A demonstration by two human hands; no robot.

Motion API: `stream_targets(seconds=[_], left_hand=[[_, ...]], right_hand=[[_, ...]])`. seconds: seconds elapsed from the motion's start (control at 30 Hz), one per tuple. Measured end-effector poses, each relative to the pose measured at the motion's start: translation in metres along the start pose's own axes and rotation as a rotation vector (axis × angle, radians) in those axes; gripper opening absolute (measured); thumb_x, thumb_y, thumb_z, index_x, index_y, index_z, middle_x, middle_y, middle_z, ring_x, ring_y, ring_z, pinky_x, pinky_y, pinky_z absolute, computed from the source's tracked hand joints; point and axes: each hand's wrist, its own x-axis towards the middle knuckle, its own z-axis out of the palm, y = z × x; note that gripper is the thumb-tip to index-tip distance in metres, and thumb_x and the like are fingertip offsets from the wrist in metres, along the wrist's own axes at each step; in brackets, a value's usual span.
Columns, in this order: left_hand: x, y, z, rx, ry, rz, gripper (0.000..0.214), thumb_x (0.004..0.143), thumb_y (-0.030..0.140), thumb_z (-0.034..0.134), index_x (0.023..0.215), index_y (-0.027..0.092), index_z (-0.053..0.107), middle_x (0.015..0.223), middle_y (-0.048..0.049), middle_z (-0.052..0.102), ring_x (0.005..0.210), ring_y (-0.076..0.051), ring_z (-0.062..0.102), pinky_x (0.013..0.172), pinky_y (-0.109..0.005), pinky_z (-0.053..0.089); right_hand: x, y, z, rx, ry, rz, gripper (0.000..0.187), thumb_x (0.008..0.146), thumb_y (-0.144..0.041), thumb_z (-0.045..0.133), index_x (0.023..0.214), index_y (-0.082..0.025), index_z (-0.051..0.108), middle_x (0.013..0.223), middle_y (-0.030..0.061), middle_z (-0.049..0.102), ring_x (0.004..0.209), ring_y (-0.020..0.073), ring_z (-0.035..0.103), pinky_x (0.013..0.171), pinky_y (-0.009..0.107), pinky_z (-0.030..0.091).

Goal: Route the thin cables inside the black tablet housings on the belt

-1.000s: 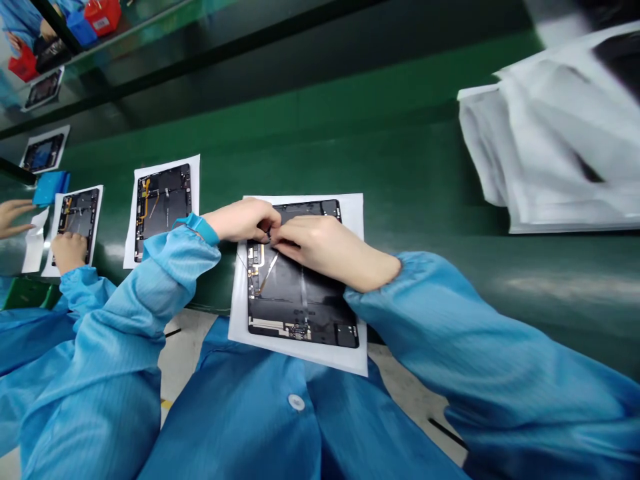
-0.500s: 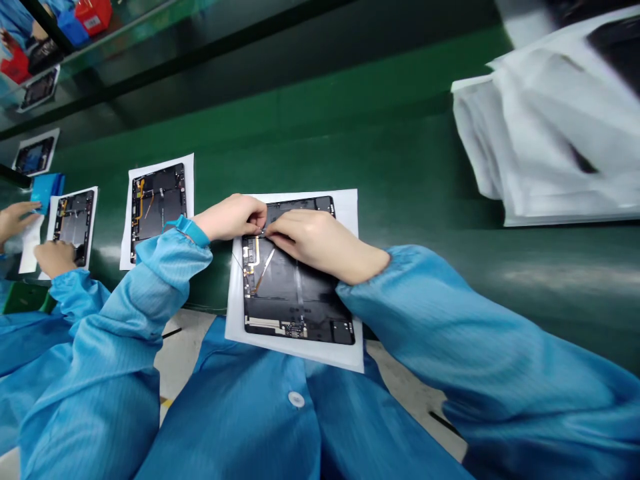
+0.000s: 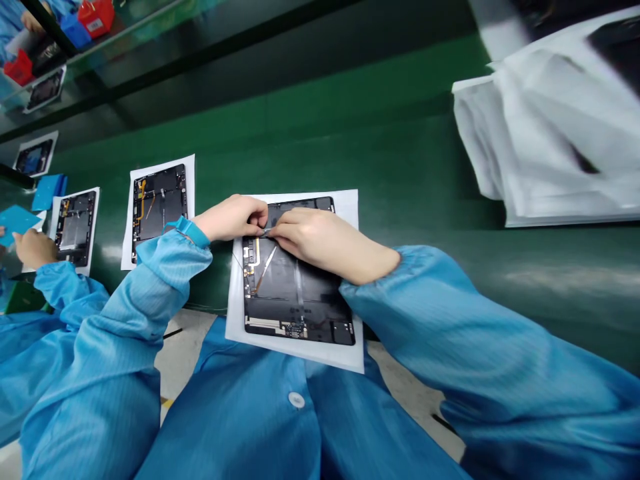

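belt [image 3: 400, 153] ahead open, maybe bags [image 3: 550, 133] right

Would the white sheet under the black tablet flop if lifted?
Probably light and bendy: the white sheet looks thin. Its near edge overhangs the green belt without much sagging, so maybe slightly stiff. The tablet on it would likely pin it.

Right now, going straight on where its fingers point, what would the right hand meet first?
Probably the left hand; its fingertips sit right ahead of the right hand, above the tablet.
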Motion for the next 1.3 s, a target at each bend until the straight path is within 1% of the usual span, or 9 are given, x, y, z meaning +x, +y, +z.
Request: stream_targets(seconds=[0.13,0.37,0.53,0.8,0.9,1.03,1.13,1.23,1.3], left_hand=[[0.001,0.002,0.002,0.033,-0.006,0.003,0.008,0.081,0.015,0.067,0.074,0.016,0.072,0.071,0.0008,0.066,0.066,-0.012,0.055,0.068,-0.025,0.037],[0.001,0.002,0.001,0.062,-0.003,-0.009,0.008,0.081,0.018,0.071,0.075,0.017,0.076,0.072,0.0001,0.068,0.067,-0.013,0.057,0.067,-0.025,0.037],[0.003,0.006,0.002,0.082,0.004,-0.030,0.010,0.082,0.020,0.070,0.075,0.017,0.076,0.072,-0.0012,0.069,0.066,-0.013,0.057,0.067,-0.026,0.037],[0.006,0.003,0.002,0.045,-0.003,-0.066,0.009,0.080,0.021,0.072,0.075,0.017,0.077,0.072,-0.0001,0.070,0.068,-0.014,0.059,0.068,-0.027,0.038],[0.004,0.007,0.002,0.077,-0.012,-0.094,0.008,0.081,0.022,0.073,0.076,0.018,0.077,0.074,-0.0011,0.071,0.070,-0.015,0.060,0.069,-0.028,0.039],[0.005,0.024,0.001,0.206,-0.018,-0.180,0.009,0.084,0.019,0.069,0.080,0.020,0.076,0.080,-0.0033,0.072,0.078,-0.018,0.063,0.069,-0.028,0.040],[0.003,0.034,0.000,0.276,-0.015,-0.195,0.010,0.086,0.018,0.065,0.084,0.020,0.075,0.087,-0.0053,0.073,0.087,-0.022,0.066,0.072,-0.030,0.042],[-0.014,0.037,-0.001,0.272,0.026,-0.197,0.015,0.088,0.018,0.062,0.096,0.020,0.074,0.095,-0.0066,0.074,0.089,-0.024,0.068,0.075,-0.031,0.045],[-0.035,0.040,0.002,0.298,0.051,-0.261,0.022,0.089,0.017,0.058,0.106,0.020,0.072,0.098,-0.0082,0.075,0.089,-0.025,0.069,0.075,-0.032,0.046]], right_hand=[[-0.001,-0.001,-0.006,-0.038,-0.058,0.001,0.030,0.101,-0.016,0.049,0.096,-0.016,0.079,0.096,0.0124,0.073,0.086,0.0226,0.064,0.078,0.035,0.050],[0.001,-0.006,-0.014,-0.087,-0.104,0.014,0.028,0.100,-0.010,0.049,0.096,-0.013,0.077,0.090,0.0120,0.070,0.083,0.0219,0.063,0.073,0.034,0.046],[0.002,-0.009,-0.019,-0.082,-0.157,0.039,0.027,0.100,-0.010,0.050,0.096,-0.013,0.077,0.094,0.0120,0.071,0.086,0.0226,0.064,0.073,0.034,0.046],[0.001,-0.007,-0.016,-0.078,-0.128,0.031,0.026,0.099,-0.011,0.051,0.097,-0.014,0.077,0.094,0.0119,0.071,0.086,0.0228,0.063,0.074,0.034,0.046],[0.001,-0.006,-0.014,-0.078,-0.116,0.030,0.026,0.098,-0.011,0.051,0.096,-0.014,0.076,0.094,0.0123,0.071,0.086,0.0230,0.063,0.074,0.035,0.047],[-0.001,-0.004,-0.008,-0.064,-0.044,0.042,0.024,0.095,-0.013,0.052,0.090,-0.015,0.076,0.092,0.0129,0.072,0.085,0.0236,0.063,0.077,0.036,0.050],[-0.003,0.000,-0.004,-0.033,0.093,0.136,0.024,0.093,-0.015,0.051,0.090,-0.017,0.075,0.090,0.0133,0.073,0.087,0.0262,0.065,0.080,0.040,0.052],[-0.006,0.004,-0.001,0.033,0.220,0.223,0.024,0.093,-0.015,0.051,0.095,-0.018,0.076,0.094,0.0132,0.075,0.090,0.0281,0.068,0.084,0.043,0.054],[-0.007,0.004,-0.001,0.093,0.265,0.243,0.024,0.093,-0.015,0.052,0.096,-0.019,0.075,0.096,0.0126,0.076,0.091,0.0278,0.070,0.086,0.043,0.055]])
